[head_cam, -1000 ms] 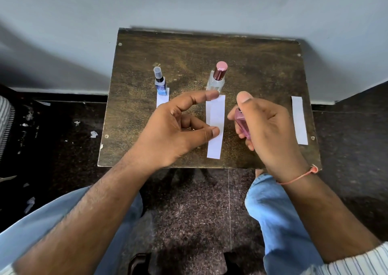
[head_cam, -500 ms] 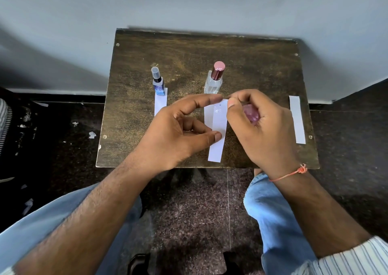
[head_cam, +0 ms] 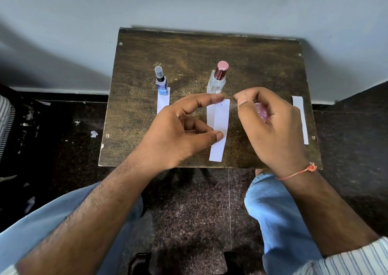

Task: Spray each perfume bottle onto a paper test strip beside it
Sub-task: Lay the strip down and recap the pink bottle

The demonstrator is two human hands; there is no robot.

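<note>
My left hand (head_cam: 178, 132) pinches a white paper strip (head_cam: 220, 123) between forefinger and thumb and holds it over the small wooden table (head_cam: 210, 50). My right hand (head_cam: 273, 132) is wrapped around a small pink perfume bottle (head_cam: 261, 113), mostly hidden by the fingers, its nozzle side facing the strip's top. A faint mist shows between them, and small dark specks mark the strip's upper end. A blue bottle with a clear cap (head_cam: 161, 83) stands at the head of its own strip (head_cam: 162, 102). A clear bottle with a rose cap (head_cam: 217, 81) stands behind the held strip.
Another paper strip (head_cam: 301, 117) lies along the table's right edge. A grey wall rises directly behind the table. My knees in blue jeans (head_cam: 279, 207) sit below the front edge. Dark stone floor with paper scraps (head_cam: 94, 133) lies to the left.
My right hand turned the pink bottle toward the strip and closed in on its top end; mist and specks now appear there. My left hand has kept the strip almost still.
</note>
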